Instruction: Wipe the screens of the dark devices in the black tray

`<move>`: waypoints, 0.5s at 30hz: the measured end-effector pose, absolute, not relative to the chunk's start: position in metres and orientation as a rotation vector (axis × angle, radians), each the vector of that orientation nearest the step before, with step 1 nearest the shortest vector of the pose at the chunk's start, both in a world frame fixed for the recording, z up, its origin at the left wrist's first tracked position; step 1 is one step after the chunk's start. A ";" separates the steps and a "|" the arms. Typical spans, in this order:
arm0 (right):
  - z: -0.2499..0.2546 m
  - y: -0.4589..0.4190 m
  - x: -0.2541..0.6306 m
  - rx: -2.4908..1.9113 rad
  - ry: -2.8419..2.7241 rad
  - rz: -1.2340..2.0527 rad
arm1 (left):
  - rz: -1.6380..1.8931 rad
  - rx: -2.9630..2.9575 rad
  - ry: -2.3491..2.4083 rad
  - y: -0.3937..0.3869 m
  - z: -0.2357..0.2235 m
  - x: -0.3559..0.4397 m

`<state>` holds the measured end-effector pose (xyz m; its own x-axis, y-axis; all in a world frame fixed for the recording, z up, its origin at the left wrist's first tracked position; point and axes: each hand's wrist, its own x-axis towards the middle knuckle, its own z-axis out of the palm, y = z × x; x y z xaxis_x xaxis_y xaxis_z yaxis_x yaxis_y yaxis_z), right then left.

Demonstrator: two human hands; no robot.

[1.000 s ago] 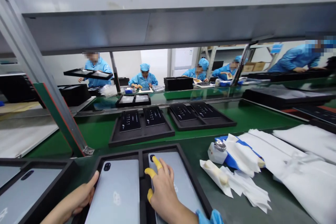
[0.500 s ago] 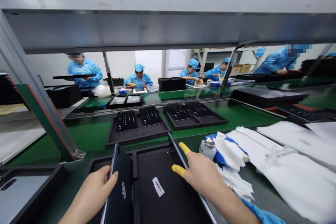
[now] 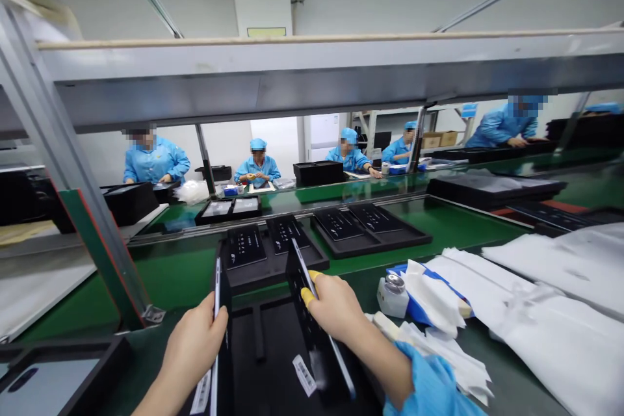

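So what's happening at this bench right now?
A person on a factory line holds up two thin panels, one in each hand, on edge above an empty black tray. The left hand grips the left panel; the right hand, with yellow finger cots, grips the right panel. Beyond, two more black trays with dark panels lie on the green belt. White wipes and a small bottle sit to the right. Co-workers in blue work across the line.

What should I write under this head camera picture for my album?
Left hand and right hand each lift a phone from a black tray.
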<state>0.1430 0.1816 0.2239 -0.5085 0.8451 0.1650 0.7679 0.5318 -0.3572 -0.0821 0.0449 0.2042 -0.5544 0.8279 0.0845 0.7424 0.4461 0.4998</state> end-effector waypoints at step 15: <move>0.218 0.194 0.088 -1.402 -2.495 0.234 | 0.533 1.361 2.659 0.106 0.211 -0.102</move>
